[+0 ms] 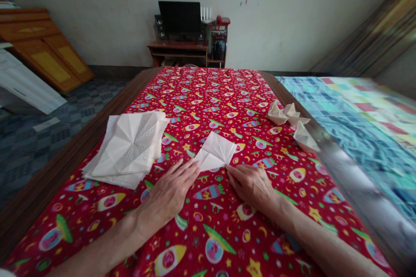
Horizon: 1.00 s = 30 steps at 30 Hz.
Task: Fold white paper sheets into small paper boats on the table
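Observation:
A white folded paper [216, 151] with crease lines fanning out lies on the red patterned cloth [208, 229]. At the paper's left corner rest the fingertips of my left hand [177, 184], its fingers stretched out and lying flat. My right hand [251, 181] is closed, thumb and fingers drawn together at the paper's lower right corner. Left of my hands is a stack of creased white paper sheets [130, 143], the top one partly printed. Several folded paper shapes [305, 136] stand upright near the cloth's right edge.
A brown wooden border [107, 138] edges the cloth. To the right lies a blue checked bedspread [344, 138]. Against the far wall, a small desk [177, 46] bears a monitor [180, 17], speakers and a red telephone [222, 20]. A wooden cabinet [55, 56] stands at the left.

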Motion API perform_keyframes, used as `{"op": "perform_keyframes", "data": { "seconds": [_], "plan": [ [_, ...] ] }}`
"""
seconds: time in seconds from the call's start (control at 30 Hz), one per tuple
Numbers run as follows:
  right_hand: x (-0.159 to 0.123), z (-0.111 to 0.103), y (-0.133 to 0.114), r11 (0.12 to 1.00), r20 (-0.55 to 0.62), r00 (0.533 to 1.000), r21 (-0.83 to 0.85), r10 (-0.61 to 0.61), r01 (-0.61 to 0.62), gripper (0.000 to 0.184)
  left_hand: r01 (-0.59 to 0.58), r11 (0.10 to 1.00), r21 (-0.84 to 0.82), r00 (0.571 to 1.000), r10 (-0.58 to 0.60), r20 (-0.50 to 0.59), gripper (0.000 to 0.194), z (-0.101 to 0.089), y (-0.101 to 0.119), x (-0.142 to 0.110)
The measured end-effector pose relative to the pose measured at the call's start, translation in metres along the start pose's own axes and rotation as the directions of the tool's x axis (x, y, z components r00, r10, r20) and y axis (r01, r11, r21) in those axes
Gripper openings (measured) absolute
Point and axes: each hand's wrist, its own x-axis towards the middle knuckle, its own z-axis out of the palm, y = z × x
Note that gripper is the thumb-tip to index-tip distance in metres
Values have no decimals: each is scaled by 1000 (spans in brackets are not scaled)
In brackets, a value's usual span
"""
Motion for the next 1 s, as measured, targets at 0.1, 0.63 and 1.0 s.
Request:
{"op": "perform_keyframes", "data": {
  "seconds": [0.1,0.63,1.0],
  "plan": [
    [-1,2,0,1000,-3,1000,3,2,-2,31,-16,998,-64,999,13,-49,49,2,-4,2],
    [37,6,47,989,-102,984,36,145,-142,37,-124,990,-72,988,116,-104,30,5,3,42],
    [22,1,35,852,171,937,390,305,-349,43,-189,981,31,969,192,-156,27,7,-29,60]
  ]
}}
